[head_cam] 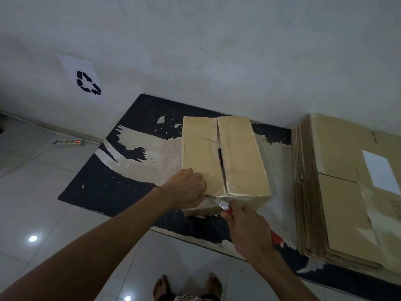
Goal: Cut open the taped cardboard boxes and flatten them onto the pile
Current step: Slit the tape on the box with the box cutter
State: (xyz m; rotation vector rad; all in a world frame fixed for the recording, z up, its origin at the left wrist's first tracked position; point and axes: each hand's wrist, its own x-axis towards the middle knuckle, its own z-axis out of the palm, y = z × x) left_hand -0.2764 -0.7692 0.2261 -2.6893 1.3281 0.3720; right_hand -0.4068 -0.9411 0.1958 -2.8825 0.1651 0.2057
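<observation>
Right hand is gripping the knife, blade pointing up-left into the box end seam; left hand, beside it, is clasping the near corner.

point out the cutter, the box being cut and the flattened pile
cutter (229, 211): head view, on the red handle just above the right hand (247, 231).
box (238, 153): head view, on its top right flap.
flattened pile (342, 192): head view, on the bare top sheet, left of the white label.
</observation>
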